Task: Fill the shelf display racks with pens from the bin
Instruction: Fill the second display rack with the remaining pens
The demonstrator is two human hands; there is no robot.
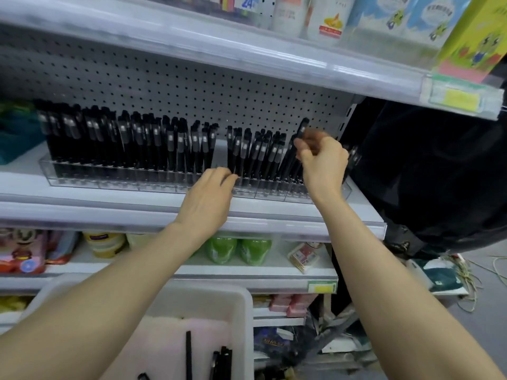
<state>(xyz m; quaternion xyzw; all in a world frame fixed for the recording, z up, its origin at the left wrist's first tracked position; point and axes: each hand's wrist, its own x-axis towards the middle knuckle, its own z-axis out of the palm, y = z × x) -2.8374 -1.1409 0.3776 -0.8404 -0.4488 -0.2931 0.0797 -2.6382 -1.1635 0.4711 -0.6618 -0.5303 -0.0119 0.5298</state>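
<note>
Both my arms reach up and forward to the white metal shelf (109,200). My right hand (322,163), wrist bent back, pinches a slim black pen (302,129) between thumb and fingers, holding it tilted over the right end of the clear plastic display rack (109,180). My left hand (208,198) lies palm down, fingertips against the rows of upright black pens (142,144) mid-rack; whether they grip one I cannot tell. Below, the white plastic bin (244,311) holds a few loose pens (223,360).
</note>
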